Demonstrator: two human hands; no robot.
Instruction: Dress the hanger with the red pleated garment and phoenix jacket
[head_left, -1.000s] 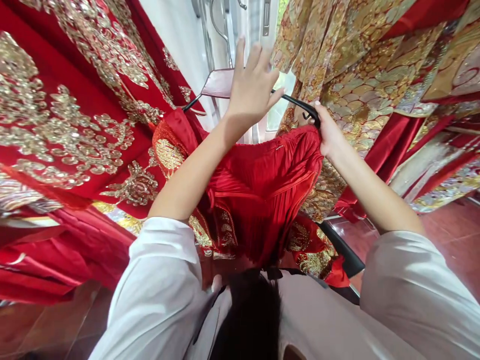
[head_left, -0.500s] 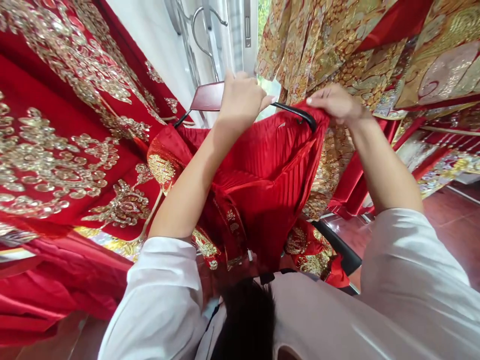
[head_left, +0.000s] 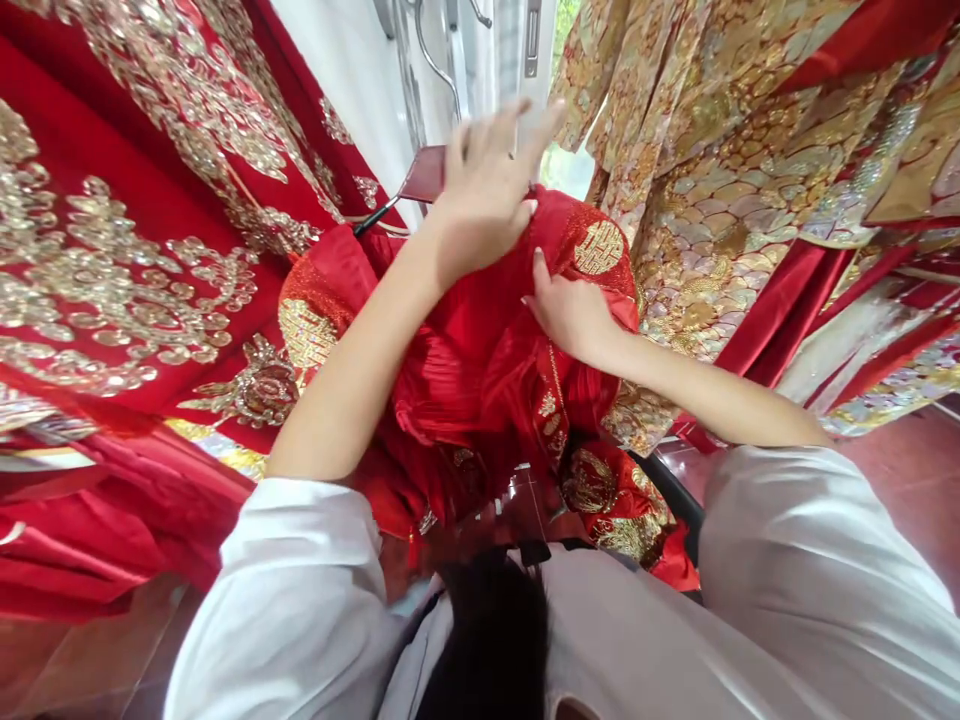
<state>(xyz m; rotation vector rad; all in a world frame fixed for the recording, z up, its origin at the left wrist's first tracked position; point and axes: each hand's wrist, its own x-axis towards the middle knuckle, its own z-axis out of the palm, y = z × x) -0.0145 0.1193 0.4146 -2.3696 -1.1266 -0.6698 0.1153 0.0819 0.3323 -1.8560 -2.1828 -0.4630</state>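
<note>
A red jacket with gold embroidery (head_left: pixel 304 330) hangs on a hanger (head_left: pixel 375 215), both its shoulders over the hanger. The hanger has a metal hook and a dark red plate at its middle. My left hand (head_left: pixel 484 190) is over the neck of the jacket, fingers stretched and spread, a little blurred, with nothing visible in them. Below and to the right of it, my right hand (head_left: pixel 576 315) grips the jacket's front edge under the gold round emblem (head_left: pixel 600 247). Its curled fingers are partly hidden by the cloth.
Red garments with beaded gold patterns (head_left: pixel 120 270) hang close on the left. Gold patterned gowns (head_left: pixel 697 220) hang on the right. Behind the hanger are a metal rail (head_left: pixel 409 75) and a white curtain (head_left: pixel 337 70). Dark red tiles (head_left: pixel 900 490) cover the floor.
The jacket's right shoulder now covers the black hanger arm that was bare. My right hand has moved down and left to the front edge. My left hand has let go of the hanger and opened.
</note>
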